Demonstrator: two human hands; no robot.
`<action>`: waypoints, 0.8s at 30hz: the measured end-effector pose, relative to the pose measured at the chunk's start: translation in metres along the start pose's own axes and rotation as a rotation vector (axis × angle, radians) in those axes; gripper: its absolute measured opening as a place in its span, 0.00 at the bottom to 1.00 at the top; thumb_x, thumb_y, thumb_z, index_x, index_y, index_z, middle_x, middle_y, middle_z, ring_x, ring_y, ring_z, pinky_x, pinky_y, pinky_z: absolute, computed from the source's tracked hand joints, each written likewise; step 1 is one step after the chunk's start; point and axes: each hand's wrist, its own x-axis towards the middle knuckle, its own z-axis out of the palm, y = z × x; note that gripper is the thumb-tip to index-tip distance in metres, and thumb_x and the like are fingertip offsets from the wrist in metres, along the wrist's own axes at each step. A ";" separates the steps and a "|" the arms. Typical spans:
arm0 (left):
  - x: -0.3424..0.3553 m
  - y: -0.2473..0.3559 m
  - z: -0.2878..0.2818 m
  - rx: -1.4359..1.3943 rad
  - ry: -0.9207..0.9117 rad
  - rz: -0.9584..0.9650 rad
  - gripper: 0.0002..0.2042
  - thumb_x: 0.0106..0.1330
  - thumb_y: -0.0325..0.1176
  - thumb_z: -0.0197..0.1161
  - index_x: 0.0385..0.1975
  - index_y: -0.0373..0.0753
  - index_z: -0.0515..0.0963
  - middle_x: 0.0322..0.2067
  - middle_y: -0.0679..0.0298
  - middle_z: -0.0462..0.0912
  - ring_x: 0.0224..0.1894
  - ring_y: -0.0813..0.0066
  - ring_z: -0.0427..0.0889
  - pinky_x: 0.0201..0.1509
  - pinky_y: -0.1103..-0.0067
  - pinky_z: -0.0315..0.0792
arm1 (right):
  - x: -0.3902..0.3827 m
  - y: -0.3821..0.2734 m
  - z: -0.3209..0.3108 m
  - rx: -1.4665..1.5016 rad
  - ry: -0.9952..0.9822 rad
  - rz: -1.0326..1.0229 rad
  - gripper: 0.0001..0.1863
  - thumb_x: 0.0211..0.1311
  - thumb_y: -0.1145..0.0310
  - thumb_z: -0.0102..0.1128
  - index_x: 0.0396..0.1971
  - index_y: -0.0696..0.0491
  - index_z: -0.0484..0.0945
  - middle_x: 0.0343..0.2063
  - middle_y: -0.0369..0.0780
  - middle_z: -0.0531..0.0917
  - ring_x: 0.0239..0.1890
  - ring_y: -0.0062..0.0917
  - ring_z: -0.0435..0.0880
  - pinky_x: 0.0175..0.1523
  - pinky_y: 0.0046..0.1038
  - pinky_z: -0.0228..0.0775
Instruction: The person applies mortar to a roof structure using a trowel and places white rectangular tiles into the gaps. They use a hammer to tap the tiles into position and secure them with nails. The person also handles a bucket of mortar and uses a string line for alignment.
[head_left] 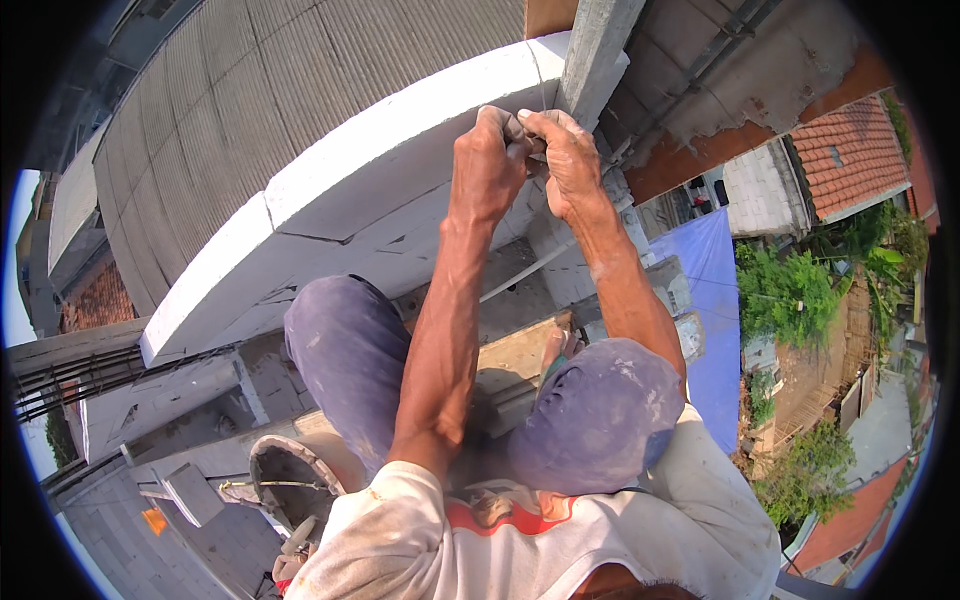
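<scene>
Your left hand [488, 165] and right hand [565, 165] meet at the right end of the white block wall [400, 125], in front of its near face and just beside the grey post [598, 55]. Your left fingers are curled tight, and your right hand is clenched too, its thumb reaching across toward the left one. A thin dark line [543, 92] runs down from the wall's top edge toward your fingertips; you cannot tell from this view whether it is a string or a joint, nor what your fingers pinch. Beyond the wall's far edge spreads a corrugated roof [270, 110]. Below your forearms lies a wooden plank [520, 350], between your knees. A bucket [290, 442] stands near your left knee, and a blue sheet [712, 320] hangs past your right arm
</scene>
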 end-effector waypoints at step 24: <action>-0.006 -0.032 0.012 -0.373 0.019 -0.154 0.10 0.68 0.27 0.70 0.46 0.31 0.82 0.33 0.63 0.89 0.30 0.73 0.86 0.34 0.79 0.80 | 0.009 -0.002 -0.029 -0.395 -0.089 -0.228 0.20 0.75 0.52 0.62 0.40 0.57 0.83 0.20 0.35 0.84 0.26 0.21 0.87 0.30 0.24 0.79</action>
